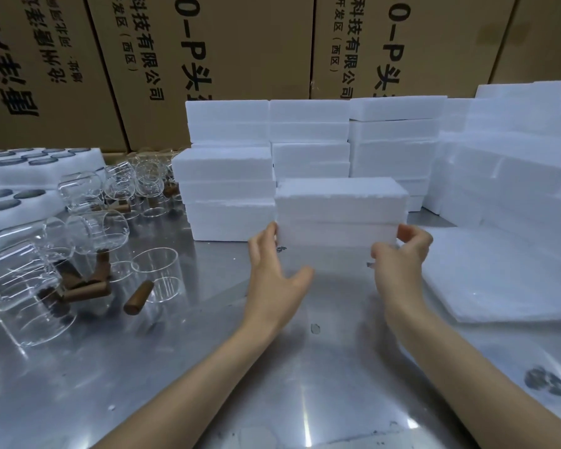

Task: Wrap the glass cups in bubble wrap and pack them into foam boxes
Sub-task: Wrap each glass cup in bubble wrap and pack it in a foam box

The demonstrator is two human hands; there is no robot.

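Note:
A closed white foam box (339,210) stands on the metal table (208,367) in front of me. My left hand (277,273) has straight fingers, and their tips touch the box's lower left corner. My right hand (399,254) has curled fingers at the box's lower right corner and seems to pinch its edge. Several clear glass cups (91,228) with brown wooden handles lie tumbled on the table at the left. No bubble wrap shows in my hands.
Stacks of closed foam boxes (227,189) fill the table's back. Flat white foam sheets (499,273) lie at the right. White foam trays (17,166) with round holes sit far left. Tall cardboard cartons (224,53) form a wall behind.

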